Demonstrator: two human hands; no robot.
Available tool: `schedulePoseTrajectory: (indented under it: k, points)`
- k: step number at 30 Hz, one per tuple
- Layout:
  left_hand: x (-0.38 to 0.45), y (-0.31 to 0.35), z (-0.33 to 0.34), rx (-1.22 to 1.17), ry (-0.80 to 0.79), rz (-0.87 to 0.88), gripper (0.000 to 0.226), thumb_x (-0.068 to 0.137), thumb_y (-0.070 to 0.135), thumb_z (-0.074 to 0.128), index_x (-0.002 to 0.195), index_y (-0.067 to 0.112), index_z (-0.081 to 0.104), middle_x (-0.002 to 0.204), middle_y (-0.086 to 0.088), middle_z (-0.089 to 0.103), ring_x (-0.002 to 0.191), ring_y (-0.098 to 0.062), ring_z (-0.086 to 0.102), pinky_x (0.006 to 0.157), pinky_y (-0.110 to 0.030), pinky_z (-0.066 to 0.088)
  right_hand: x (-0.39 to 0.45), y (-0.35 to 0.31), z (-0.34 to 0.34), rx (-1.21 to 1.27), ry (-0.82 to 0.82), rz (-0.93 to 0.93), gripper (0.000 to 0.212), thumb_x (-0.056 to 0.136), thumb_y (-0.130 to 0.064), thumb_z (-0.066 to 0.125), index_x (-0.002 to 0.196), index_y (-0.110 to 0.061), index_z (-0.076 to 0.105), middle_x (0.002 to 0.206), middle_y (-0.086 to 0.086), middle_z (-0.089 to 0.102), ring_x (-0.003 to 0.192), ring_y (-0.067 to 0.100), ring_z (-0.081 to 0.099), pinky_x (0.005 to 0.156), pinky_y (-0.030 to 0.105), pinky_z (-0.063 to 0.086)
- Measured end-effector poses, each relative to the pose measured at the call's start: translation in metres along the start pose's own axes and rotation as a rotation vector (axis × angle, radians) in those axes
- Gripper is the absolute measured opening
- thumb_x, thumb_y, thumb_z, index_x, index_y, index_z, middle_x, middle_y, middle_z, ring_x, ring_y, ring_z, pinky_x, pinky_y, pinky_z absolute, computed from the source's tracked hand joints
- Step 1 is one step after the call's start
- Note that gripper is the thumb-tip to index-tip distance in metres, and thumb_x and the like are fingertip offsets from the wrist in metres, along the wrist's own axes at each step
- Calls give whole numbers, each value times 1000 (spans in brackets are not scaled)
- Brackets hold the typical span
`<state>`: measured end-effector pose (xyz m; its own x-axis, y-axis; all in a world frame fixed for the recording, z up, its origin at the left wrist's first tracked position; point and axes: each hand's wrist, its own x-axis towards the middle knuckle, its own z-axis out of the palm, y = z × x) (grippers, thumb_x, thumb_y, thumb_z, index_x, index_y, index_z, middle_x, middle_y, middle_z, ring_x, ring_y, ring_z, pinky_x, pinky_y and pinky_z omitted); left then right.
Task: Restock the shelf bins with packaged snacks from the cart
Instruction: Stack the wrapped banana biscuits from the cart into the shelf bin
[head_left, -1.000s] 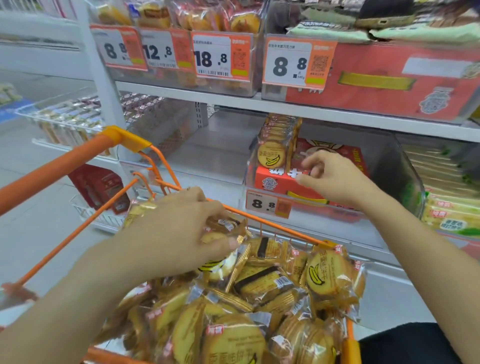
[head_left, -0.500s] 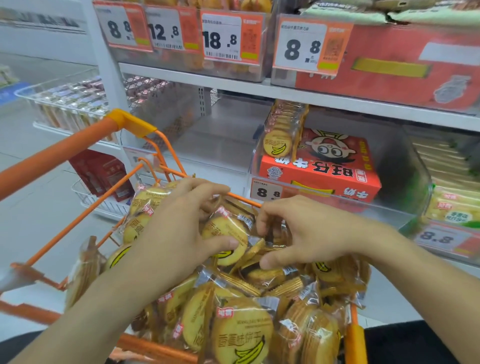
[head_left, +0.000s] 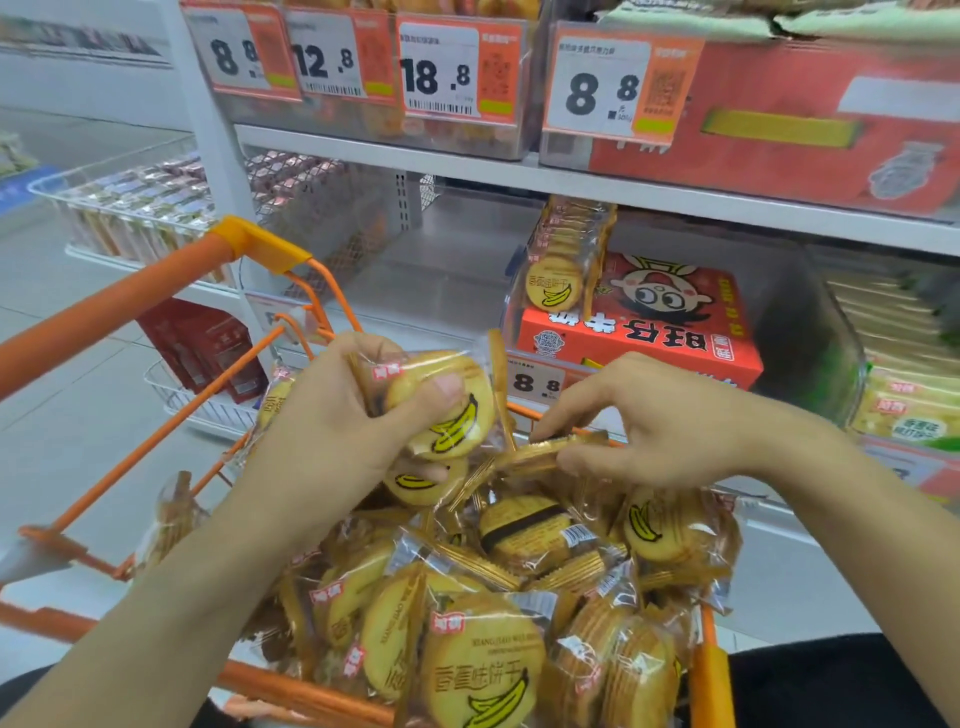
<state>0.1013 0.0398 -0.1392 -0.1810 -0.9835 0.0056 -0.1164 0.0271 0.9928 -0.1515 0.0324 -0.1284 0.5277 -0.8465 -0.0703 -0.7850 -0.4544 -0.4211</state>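
The round banana biscuit packet in clear crinkly wrap (head_left: 447, 410) sat in my left hand (head_left: 332, 431), lifted above the heap, its yellow banana drawing facing me. My fingers were curled round its back and my thumb pressed across its front. A second packet of the same kind (head_left: 421, 480) lay just under that hand; whether I also held it I cannot tell.

My right hand (head_left: 660, 421) was close beside, over the middle of the load. Its thumb and first fingers pinched a flat, edge-on packet with a crimped golden seam (head_left: 540, 452) that lay level between my two hands, while the other fingers were spread loosely.

Below both hands, the orange wire shopping cart (head_left: 156, 441) was heaped with many more banana biscuit packets (head_left: 483, 670), tumbled at all angles, some face up and some showing barcodes.

Beyond the cart stood the clear plastic shelf bin (head_left: 810, 332) on the middle white shelf. At its left end a row of the same biscuit packets (head_left: 563, 265) stood on edge, beside a red-orange cardboard box with a cartoon face (head_left: 654, 322) lying in the bin. A white "8.8" price tag (head_left: 535, 382) was fixed to the bin's front.

On the shelf above hung orange-and-white price cards (head_left: 441, 73) reading 8.8, 12.8, 18.8 and 8.8.
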Motion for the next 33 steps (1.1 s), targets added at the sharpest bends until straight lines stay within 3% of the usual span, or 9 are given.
schedulePoseTrajectory:
  k: [5, 8, 10, 12, 17, 21, 24, 28, 33]
  points:
    - [5, 6, 3, -495, -54, -192, 46, 74, 31, 67, 107, 0, 67, 101, -20, 74, 80, -29, 75, 46, -23, 55, -8, 12, -18, 273, 191, -36, 14, 93, -19, 70, 105, -19, 77, 92, -2, 76, 86, 13, 71, 78, 32, 57]
    - [7, 4, 5, -559, -10, -208, 44, 74, 23, 66, 111, 0, 62, 101, -20, 75, 84, -31, 75, 50, -26, 57, -6, 13, -22, 689, 404, -28, 16, 95, -23, 63, 103, -14, 73, 87, 9, 74, 76, 16, 70, 68, 26, 56]
    - [7, 2, 7, -511, 5, -184, 47, 72, 18, 68, 113, -2, 57, 97, -17, 75, 80, -30, 75, 52, -27, 58, -1, 8, -16, 927, 493, 34, 20, 92, -27, 58, 101, -17, 73, 83, 16, 70, 72, 23, 68, 64, 38, 58]
    - [7, 1, 9, -441, 25, -155, 48, 72, 15, 71, 113, -5, 56, 97, -15, 73, 77, -28, 73, 55, -29, 59, 5, 2, -7, 986, 503, 113, 24, 95, -36, 60, 104, -18, 73, 89, 28, 67, 76, 36, 62, 66, 55, 56]
    - [4, 4, 22, -506, 11, -238, 18, 87, 10, 61, 100, -1, 57, 90, -16, 72, 79, -30, 72, 63, -44, 62, 13, -13, 5, 1111, 375, 123, 43, 85, -36, 62, 113, -3, 65, 81, 9, 72, 65, 17, 64, 50, 24, 54]
    - [15, 7, 25, -455, 8, -380, 17, 97, 8, 49, 87, -1, 59, 116, -23, 68, 96, -39, 65, 93, -56, 54, 11, -13, 5, 1020, 347, 128, 45, 71, -19, 79, 112, -9, 64, 99, 16, 75, 81, 26, 71, 65, 37, 59]
    - [5, 1, 23, -507, -19, -262, 28, 77, 19, 64, 99, 3, 60, 97, -19, 74, 87, -36, 73, 72, -51, 62, 15, -7, 3, 1160, 377, 119, 53, 69, -10, 87, 116, -6, 64, 102, 17, 75, 88, 30, 70, 79, 46, 58]
    - [0, -4, 17, -429, -51, -206, 36, 76, 22, 66, 105, 3, 60, 96, -15, 75, 80, -26, 72, 59, -33, 58, 15, -2, -9, 1376, 401, 51, 52, 79, -8, 67, 129, 4, 54, 109, 18, 64, 96, 32, 64, 95, 53, 55]
    - [5, -6, 24, -426, -78, -254, 27, 72, 28, 64, 82, 8, 79, 86, -16, 74, 74, -27, 68, 49, -30, 54, 8, -8, -11, 1154, 312, -34, 41, 81, 0, 74, 119, -4, 60, 90, 9, 73, 77, 22, 70, 65, 33, 59]
